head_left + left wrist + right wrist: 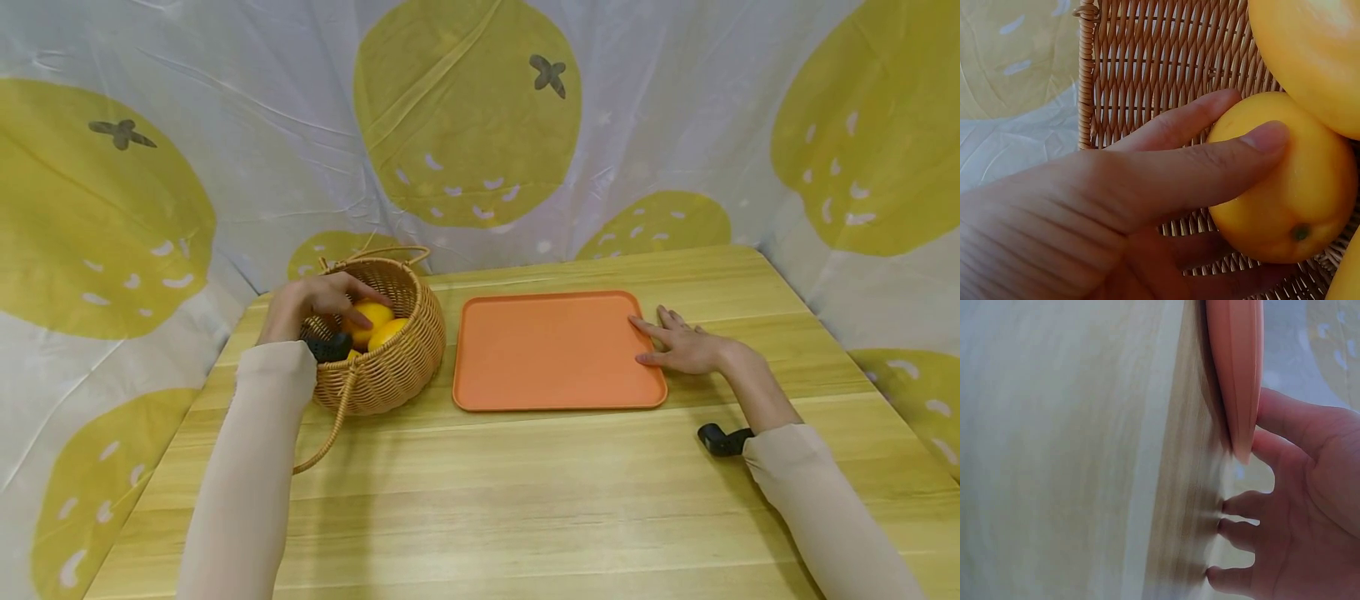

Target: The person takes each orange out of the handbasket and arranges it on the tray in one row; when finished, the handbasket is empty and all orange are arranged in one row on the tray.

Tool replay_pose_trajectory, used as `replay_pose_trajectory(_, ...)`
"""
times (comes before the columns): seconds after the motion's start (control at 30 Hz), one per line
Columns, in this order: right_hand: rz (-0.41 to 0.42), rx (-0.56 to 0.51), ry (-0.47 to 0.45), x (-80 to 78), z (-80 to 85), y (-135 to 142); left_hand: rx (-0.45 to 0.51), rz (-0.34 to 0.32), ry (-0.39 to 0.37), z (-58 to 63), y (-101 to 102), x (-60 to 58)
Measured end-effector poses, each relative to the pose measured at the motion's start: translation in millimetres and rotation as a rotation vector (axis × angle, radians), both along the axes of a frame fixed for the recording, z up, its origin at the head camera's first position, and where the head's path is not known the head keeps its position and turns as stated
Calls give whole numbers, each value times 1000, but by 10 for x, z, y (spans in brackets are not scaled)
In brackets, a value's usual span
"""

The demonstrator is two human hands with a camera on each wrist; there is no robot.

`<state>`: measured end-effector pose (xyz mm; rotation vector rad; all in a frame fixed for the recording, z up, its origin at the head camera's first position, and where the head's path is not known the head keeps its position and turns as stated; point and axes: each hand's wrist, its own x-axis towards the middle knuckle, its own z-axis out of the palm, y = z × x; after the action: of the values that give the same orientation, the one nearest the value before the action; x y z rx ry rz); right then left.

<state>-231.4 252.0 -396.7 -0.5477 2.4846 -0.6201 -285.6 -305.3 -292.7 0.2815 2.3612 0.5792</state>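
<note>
My left hand (pixel 324 297) reaches into a woven wicker basket (pixel 397 371) at the left of the table. In the left wrist view its thumb lies across the top of a smooth yellow fruit (pixel 1310 181) with a small green stem spot, and the fingers curl round its side and below. A second, larger-looking yellow fruit (pixel 1319 53) leans against it. My right hand (pixel 686 346) lies spread at the right edge of an orange tray (pixel 551 350). Its thumb and index finger touch the tray rim, while the other fingertips meet the table.
The basket's handles (pixel 341 421) loop out at its front and back. A wooden table (pixel 525 500) bears basket and tray, the tray just right of the basket. Behind hangs a pale curtain (pixel 645 100) with large yellow fruit prints. Black wrist devices (pixel 723 439) sit on both arms.
</note>
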Motion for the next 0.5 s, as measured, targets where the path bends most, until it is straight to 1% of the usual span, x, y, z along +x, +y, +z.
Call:
replay_pose_trajectory(0.13,0,-4,2,-2,-6,2,-4,-19,8,12,-15,7)
replay_pose_trajectory(0.27,-2,-8,-2,-3,-10,4,1,-24,28,51,-26,9)
replay_pose_trajectory(0.4,-4,-9,-4,-3,-11,4,24,-26,83,128,-43,16)
replay_pose_trajectory(0.5,-6,-7,-4,-1,-14,7,36,-36,154,215,-49,56)
